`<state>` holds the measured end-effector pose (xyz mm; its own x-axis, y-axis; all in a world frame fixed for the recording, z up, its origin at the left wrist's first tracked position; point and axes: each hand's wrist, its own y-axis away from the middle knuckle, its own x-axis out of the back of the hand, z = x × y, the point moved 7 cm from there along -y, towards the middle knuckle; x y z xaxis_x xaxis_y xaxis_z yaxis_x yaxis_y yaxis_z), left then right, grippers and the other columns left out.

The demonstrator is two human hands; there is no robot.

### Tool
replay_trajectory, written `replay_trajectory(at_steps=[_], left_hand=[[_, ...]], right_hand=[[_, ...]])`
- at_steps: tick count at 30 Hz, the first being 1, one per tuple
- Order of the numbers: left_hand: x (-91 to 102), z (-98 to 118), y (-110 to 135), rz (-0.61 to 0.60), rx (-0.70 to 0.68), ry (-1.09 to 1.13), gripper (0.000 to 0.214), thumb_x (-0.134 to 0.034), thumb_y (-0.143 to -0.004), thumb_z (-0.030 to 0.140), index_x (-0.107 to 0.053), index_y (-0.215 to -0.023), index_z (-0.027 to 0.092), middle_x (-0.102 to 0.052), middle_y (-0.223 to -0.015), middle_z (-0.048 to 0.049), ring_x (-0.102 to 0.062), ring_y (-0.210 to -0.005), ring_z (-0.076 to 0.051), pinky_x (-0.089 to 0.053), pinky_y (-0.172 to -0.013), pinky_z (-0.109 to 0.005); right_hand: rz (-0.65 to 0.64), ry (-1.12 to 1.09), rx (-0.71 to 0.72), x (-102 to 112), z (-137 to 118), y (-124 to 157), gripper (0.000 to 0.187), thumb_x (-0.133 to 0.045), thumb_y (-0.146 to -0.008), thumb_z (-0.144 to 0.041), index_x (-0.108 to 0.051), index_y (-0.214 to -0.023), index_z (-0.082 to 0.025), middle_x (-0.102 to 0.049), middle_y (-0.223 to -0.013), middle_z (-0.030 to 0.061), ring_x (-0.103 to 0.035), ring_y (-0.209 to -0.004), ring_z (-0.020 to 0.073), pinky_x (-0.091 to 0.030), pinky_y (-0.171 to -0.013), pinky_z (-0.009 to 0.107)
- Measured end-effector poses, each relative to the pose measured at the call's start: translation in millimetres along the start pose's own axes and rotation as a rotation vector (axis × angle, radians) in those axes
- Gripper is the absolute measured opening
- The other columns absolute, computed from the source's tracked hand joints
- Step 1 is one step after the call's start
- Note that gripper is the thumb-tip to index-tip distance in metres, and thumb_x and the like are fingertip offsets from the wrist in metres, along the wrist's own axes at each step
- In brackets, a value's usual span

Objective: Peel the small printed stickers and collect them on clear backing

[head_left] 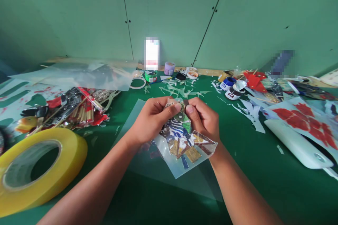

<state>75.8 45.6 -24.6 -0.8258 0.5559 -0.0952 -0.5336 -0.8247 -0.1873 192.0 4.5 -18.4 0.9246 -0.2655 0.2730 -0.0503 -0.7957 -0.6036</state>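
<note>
Between my two hands is a painted translucent plastic sheet, coloured with blue stripes, brown, white and green patches. My left hand is closed on its upper left part, the thumb lying on top. My right hand pinches the upper right edge between thumb and fingers; whether it also holds a small tool there I cannot tell. A clear flap of the sheet sticks out to the right, by my right wrist. Beneath, a larger translucent sheet lies flat on the green table top.
A big roll of yellow tape lies at the left, before a heap of sticks and packets. Paint jars and plastic scraps sit at the right, near a white-handled tool. A bright phone leans against the green wall.
</note>
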Motion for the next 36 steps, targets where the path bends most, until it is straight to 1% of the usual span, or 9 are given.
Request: replay_trajectory(at_steps=[7, 14, 21, 24, 30, 36], left_hand=[[-1.5, 4, 0, -0.057, -0.039, -0.014, 0.037, -0.069, -0.08, 0.045, -0.053, -0.063, 0.017, -0.044, -0.056, 0.0033, -0.036, -0.049, -0.007, -0.031, -0.046, -0.021], [-3.2, 6, 1, -0.061, -0.075, -0.036, 0.036, -0.065, -0.084, 0.043, -0.051, -0.063, 0.017, -0.044, -0.058, 0.0031, -0.036, -0.051, -0.007, -0.031, -0.047, -0.022], [-2.4, 2, 1, -0.051, -0.055, -0.017, 0.037, -0.064, -0.084, 0.042, -0.049, -0.062, 0.017, -0.042, -0.058, 0.0034, -0.034, -0.05, -0.007, -0.03, -0.047, -0.022], [-2.2, 1, 1, -0.046, -0.038, 0.001, 0.035, -0.062, -0.085, 0.039, -0.048, -0.062, 0.017, -0.041, -0.058, 0.0038, -0.033, -0.05, -0.007, -0.029, -0.047, -0.022], [-3.2, -2, 1, -0.057, -0.006, 0.049, 0.033, -0.059, -0.085, 0.034, -0.046, -0.061, 0.016, -0.04, -0.056, 0.0047, -0.031, -0.048, -0.006, -0.027, -0.046, -0.021], [-4.4, -3, 2, -0.057, 0.015, 0.122, 0.031, -0.059, -0.084, 0.03, -0.045, -0.061, 0.016, -0.039, -0.056, 0.0054, -0.032, -0.049, -0.005, -0.027, -0.046, -0.02]], right_hand=[[0.022, 0.022, -0.012, -1, -4, 2, 0.026, -0.044, -0.098, -0.036, -0.052, -0.078, -0.023, -0.045, -0.061, -0.0041, -0.04, -0.054, 0.0104, -0.03, -0.05, 0.025], [-0.008, 0.016, -0.009, -2, -8, 1, 0.026, -0.043, -0.098, -0.034, -0.048, -0.076, -0.023, -0.043, -0.06, -0.0047, -0.039, -0.053, 0.0101, -0.029, -0.049, 0.025], [-0.063, -0.066, -0.015, -6, -7, 0, 0.029, -0.044, -0.098, -0.035, -0.044, -0.072, -0.022, -0.039, -0.058, -0.0054, -0.036, -0.051, 0.0095, -0.027, -0.048, 0.025], [-0.083, -0.105, -0.001, -7, -8, 0, 0.029, -0.044, -0.098, -0.033, -0.043, -0.071, -0.022, -0.039, -0.059, -0.0059, -0.036, -0.052, 0.0088, -0.028, -0.048, 0.024], [-0.122, -0.162, -0.02, -9, -6, 0, 0.031, -0.044, -0.099, -0.034, -0.042, -0.07, -0.022, -0.038, -0.057, -0.006, -0.034, -0.05, 0.0082, -0.026, -0.046, 0.023], [-0.159, -0.238, 0.04, -12, -5, 1, 0.029, -0.044, -0.099, -0.028, -0.043, -0.071, -0.021, -0.037, -0.057, -0.0068, -0.031, -0.048, 0.0069, -0.027, -0.044, 0.021]])
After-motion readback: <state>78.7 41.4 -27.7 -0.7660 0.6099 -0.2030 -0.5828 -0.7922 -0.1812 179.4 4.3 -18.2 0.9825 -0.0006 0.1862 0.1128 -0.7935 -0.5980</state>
